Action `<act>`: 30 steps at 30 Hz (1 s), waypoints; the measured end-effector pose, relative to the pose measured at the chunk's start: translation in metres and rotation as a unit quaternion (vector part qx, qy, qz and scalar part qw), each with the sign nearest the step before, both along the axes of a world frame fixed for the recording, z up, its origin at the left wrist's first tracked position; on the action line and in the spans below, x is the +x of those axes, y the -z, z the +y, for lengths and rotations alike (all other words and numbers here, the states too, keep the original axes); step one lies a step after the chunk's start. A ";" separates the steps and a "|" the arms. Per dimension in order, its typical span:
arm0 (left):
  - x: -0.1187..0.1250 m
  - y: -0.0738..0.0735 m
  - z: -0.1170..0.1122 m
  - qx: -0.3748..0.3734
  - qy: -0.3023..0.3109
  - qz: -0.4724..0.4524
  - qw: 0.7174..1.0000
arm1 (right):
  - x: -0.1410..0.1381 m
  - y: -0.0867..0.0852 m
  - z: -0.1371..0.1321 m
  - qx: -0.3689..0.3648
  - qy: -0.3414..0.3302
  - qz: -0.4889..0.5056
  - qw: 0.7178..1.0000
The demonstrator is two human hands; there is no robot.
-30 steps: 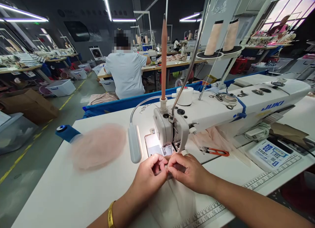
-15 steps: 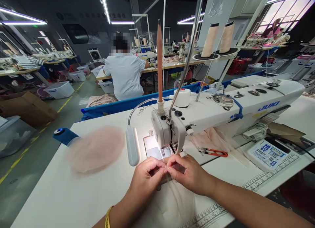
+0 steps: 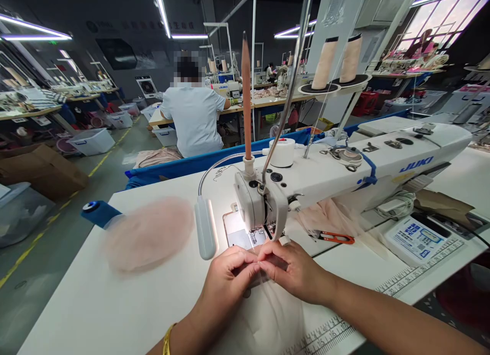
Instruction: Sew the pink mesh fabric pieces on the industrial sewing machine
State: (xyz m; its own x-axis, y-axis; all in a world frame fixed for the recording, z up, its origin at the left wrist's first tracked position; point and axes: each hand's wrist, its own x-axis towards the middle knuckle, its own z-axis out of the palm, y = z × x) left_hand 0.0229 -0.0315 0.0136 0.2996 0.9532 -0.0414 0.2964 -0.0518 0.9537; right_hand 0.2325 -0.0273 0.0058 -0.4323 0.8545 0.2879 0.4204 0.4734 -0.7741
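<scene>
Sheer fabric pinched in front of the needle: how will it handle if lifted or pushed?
Likely floppy: the sheer fabric drapes limply below the left hand and right hand. Probably light, since the table shows through it. Pushed, it would probably bunch rather than slide.

"JUKI" in blue on white sewing machine (image 3: 383,163) arm; panel text unreadable.

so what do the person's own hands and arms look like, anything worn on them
Nothing covers either hand: no gloves, and no rings that show. The left hand has a thin gold-coloured bangle around its wrist. The right hand has nothing on its wrist, no watch or band. Both forearms are uncovered as far as the picture shows, with no sleeve in view on either side.
</scene>
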 end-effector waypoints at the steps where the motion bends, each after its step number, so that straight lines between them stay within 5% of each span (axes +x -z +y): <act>1: 0.000 0.000 0.000 0.000 0.000 0.000 1.000 | 0.000 0.001 0.000 0.002 -0.001 0.001 1.000; 14: 0.003 -0.004 0.000 0.070 -0.004 0.037 0.997 | 0.002 -0.001 -0.001 0.012 -0.013 -0.009 1.000; 30: 0.006 -0.004 0.000 0.059 -0.020 0.022 0.998 | 0.001 -0.002 0.000 0.044 -0.004 -0.010 0.999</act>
State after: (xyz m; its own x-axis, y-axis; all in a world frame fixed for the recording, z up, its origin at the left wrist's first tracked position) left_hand 0.0286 -0.0314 0.0176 0.2621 0.9632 0.0589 0.3424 -0.1499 0.9275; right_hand 0.2330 -0.0273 0.0079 -0.4454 0.8229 0.3527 0.4307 0.5423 -0.7214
